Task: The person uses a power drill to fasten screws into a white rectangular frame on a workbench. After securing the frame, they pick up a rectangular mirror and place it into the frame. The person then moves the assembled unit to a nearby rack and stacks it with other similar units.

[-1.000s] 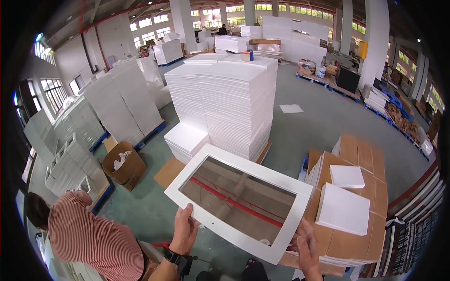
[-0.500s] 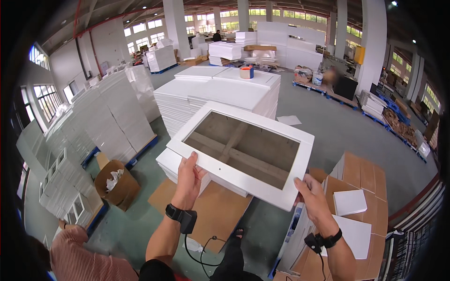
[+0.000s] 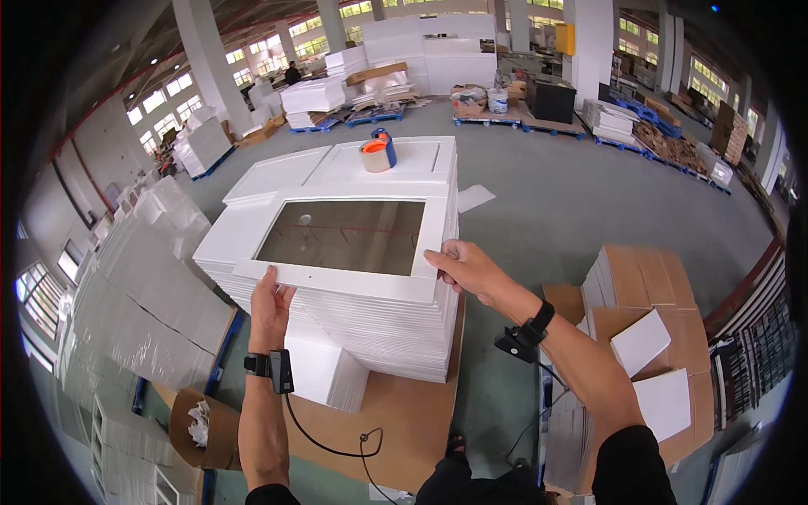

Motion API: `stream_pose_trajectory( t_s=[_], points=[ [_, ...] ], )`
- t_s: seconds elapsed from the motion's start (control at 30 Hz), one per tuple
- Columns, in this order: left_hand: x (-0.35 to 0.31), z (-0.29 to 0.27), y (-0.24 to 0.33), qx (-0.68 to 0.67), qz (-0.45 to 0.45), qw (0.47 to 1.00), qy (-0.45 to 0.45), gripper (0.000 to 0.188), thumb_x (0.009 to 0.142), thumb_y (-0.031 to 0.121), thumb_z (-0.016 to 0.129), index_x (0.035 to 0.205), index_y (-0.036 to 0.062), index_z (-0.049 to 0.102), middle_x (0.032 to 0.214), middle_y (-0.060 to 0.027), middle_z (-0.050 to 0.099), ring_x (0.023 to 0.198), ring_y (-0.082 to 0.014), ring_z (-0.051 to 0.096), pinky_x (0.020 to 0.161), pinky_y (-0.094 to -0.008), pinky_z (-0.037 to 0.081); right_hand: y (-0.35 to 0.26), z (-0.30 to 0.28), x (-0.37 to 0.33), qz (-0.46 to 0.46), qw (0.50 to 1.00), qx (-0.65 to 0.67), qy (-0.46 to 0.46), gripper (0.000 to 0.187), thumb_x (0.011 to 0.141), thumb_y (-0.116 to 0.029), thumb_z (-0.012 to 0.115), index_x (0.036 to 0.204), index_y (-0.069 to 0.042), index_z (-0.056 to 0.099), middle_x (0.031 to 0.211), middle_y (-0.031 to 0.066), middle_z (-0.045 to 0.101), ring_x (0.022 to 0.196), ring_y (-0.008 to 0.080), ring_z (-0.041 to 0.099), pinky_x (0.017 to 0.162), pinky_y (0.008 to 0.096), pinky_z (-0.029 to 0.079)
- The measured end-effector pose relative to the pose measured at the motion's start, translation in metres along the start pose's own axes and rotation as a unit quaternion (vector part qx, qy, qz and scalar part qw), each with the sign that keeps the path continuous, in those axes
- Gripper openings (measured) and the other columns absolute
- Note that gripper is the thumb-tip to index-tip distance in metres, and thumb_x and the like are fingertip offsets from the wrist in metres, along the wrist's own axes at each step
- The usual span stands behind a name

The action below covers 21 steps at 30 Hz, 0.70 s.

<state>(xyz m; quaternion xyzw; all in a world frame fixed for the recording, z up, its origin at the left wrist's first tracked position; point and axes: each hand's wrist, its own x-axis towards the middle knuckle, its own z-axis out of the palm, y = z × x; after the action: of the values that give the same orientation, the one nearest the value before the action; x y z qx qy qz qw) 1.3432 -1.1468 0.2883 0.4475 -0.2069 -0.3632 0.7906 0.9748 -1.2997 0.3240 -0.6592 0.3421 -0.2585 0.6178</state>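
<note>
A white-framed mirror (image 3: 358, 284) lies nearly level on or just over the tall stack of white panels (image 3: 370, 341); I cannot tell whether it rests there fully. Its dark pane reflects the ceiling. At the frame's near left edge, my left hand (image 3: 271, 310) grips it, thumb on top. Fingers of my right hand (image 3: 465, 268) are closed round the right edge, partly hidden. Beyond the mirror, a tape roll (image 3: 378, 155) with an orange core stands on the stack, a blue thing right behind it.
Brown cartons (image 3: 652, 282) with white sheets (image 3: 661, 402) on them stand at my right. A scrap carton (image 3: 220, 425) is at the lower left, near wrapped white stacks (image 3: 160, 295). Flat cardboard (image 3: 404, 438) lies under the panel stack. Loaded pallets line the far floor.
The mirror has moved left and away from me, from a tilted hold in the air down to the stack top. Both hands have stayed on it, and my view has turned right.
</note>
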Motion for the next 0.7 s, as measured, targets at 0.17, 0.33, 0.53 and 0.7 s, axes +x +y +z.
stream_pose_trajectory(
  t_s=[0.17,0.33,0.53,0.7],
  points=[
    [0.042,0.005,-0.002,0.029,-0.039,0.999,-0.006,0.029,0.106,0.023,0.059,0.12,-0.0024,0.058,0.113,-0.0114,0.068,0.103,-0.0206,0.071,0.086,-0.0289,0.062,0.001,-0.01,0.048,0.0,1.0,0.007,-0.025,0.04,0.098,-0.04,0.069,0.092,-0.002,0.058,0.077,0.0031,0.054,0.063,0.0074,0.045,0.051,0.0242,0.036],
    [0.059,0.012,-0.005,0.048,-0.045,0.998,0.012,0.027,0.105,0.022,0.06,0.119,-0.0018,0.059,0.11,-0.0109,0.069,0.101,-0.0198,0.071,0.087,-0.0277,0.062,0.005,-0.016,0.07,0.006,1.0,-0.006,-0.003,0.041,0.097,-0.04,0.07,0.092,-0.001,0.059,0.078,0.0047,0.056,0.063,0.0082,0.046,0.05,0.0243,0.037],
    [0.062,0.024,-0.014,0.077,-0.072,0.994,0.035,0.026,0.104,0.022,0.062,0.115,-0.0014,0.061,0.106,-0.0103,0.069,0.096,-0.0178,0.072,0.08,-0.0236,0.063,0.024,-0.028,0.088,0.031,0.999,-0.01,-0.012,0.041,0.097,-0.043,0.069,0.092,-0.002,0.06,0.08,0.0047,0.059,0.063,0.008,0.046,0.049,0.0248,0.037],
    [0.066,0.02,-0.007,0.093,-0.068,0.993,0.022,0.027,0.103,0.025,0.064,0.11,-0.0014,0.062,0.1,-0.0102,0.07,0.089,-0.0163,0.072,0.076,-0.0232,0.064,0.02,-0.029,0.089,0.033,0.999,-0.032,-0.011,0.041,0.098,-0.044,0.067,0.089,-0.005,0.06,0.076,0.0021,0.058,0.059,0.0075,0.044,0.048,0.0255,0.036]
  ],
)
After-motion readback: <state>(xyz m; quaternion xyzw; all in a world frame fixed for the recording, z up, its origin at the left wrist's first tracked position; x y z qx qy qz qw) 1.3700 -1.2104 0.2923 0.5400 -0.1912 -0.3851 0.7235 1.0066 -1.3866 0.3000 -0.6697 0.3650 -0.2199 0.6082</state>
